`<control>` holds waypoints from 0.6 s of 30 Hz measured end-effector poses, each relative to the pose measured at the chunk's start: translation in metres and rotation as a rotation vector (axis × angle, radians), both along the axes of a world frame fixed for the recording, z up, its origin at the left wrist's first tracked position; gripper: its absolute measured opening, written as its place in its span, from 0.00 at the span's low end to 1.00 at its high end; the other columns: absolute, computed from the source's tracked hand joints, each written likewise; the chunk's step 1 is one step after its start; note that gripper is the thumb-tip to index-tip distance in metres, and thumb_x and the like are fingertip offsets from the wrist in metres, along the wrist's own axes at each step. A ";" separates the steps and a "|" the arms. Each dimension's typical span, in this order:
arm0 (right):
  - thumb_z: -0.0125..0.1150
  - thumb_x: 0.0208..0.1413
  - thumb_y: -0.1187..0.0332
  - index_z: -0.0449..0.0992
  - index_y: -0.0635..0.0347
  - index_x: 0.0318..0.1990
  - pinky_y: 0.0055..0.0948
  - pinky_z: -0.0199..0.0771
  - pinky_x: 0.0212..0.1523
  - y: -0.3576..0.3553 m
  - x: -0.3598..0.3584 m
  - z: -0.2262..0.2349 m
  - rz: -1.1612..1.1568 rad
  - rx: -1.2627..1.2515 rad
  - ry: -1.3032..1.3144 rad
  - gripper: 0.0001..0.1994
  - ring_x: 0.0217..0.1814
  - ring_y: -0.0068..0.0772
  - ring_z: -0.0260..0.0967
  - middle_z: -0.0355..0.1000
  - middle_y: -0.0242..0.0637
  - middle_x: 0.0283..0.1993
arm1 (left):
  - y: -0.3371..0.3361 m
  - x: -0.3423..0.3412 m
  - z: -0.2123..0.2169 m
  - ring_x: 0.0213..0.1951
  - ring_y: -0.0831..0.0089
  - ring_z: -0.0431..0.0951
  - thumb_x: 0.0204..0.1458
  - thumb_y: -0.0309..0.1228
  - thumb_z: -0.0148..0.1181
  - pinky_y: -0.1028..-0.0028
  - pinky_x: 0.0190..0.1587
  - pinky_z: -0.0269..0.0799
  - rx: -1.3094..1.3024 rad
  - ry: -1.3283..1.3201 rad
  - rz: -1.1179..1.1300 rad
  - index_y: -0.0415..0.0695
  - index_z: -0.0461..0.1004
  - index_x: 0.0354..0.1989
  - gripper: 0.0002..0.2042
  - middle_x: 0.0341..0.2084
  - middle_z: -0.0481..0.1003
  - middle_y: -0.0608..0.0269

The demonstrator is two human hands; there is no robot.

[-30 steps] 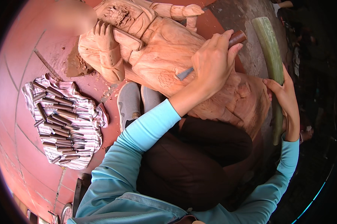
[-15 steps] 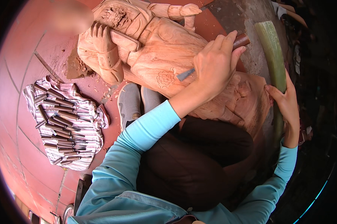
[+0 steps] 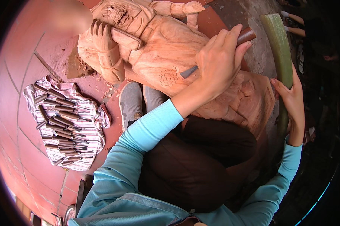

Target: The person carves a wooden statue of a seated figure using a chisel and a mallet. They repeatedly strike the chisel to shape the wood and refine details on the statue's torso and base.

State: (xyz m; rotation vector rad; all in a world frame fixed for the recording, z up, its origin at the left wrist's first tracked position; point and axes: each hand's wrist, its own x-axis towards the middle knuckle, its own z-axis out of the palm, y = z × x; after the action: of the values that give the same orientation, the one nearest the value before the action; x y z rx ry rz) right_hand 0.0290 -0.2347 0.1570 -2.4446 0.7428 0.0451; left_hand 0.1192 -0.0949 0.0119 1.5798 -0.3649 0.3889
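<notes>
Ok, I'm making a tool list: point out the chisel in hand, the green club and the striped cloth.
Chisel [image 3: 247, 35]: head view, on its brown handle.
Green club [image 3: 280, 47]: head view, on its upper shaft.
Striped cloth [image 3: 97, 138]: head view, on bare fabric near its right edge.

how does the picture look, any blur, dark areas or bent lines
In the head view, the carved figure and chisel look well lit and fairly sharp; fisheye bows seams in the floor near the left rim; a round blur smears the upper left; the right edge sinks almost to black.
</notes>
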 end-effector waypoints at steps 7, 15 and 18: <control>0.61 0.52 0.78 0.58 0.61 0.67 0.15 0.64 0.34 -0.020 -0.002 -0.006 0.298 -0.227 0.006 0.33 0.36 0.15 0.66 0.71 0.34 0.48 | -0.002 0.001 -0.004 0.28 0.61 0.76 0.55 0.37 0.62 0.68 0.29 0.71 0.022 0.016 0.012 0.42 0.75 0.48 0.16 0.28 0.75 0.59; 0.61 0.52 0.78 0.57 0.61 0.68 0.15 0.61 0.25 -0.016 -0.006 -0.008 0.244 -0.155 0.016 0.35 0.25 0.12 0.62 0.69 0.27 0.35 | -0.002 0.000 -0.006 0.28 0.60 0.76 0.55 0.37 0.61 0.67 0.29 0.71 0.074 0.021 -0.012 0.42 0.74 0.49 0.16 0.28 0.75 0.58; 0.61 0.51 0.79 0.56 0.60 0.69 0.18 0.65 0.31 -0.001 -0.004 -0.006 -0.052 0.087 0.069 0.36 0.32 0.17 0.64 0.68 0.29 0.38 | -0.001 -0.001 -0.006 0.28 0.60 0.76 0.55 0.37 0.61 0.67 0.29 0.71 0.066 0.027 -0.014 0.42 0.74 0.48 0.16 0.28 0.75 0.58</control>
State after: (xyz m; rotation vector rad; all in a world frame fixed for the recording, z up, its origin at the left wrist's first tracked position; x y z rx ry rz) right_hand 0.0250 -0.2360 0.1515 -2.3503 0.8177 0.1393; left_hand 0.1186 -0.0954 0.0057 1.6449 -0.3712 0.3472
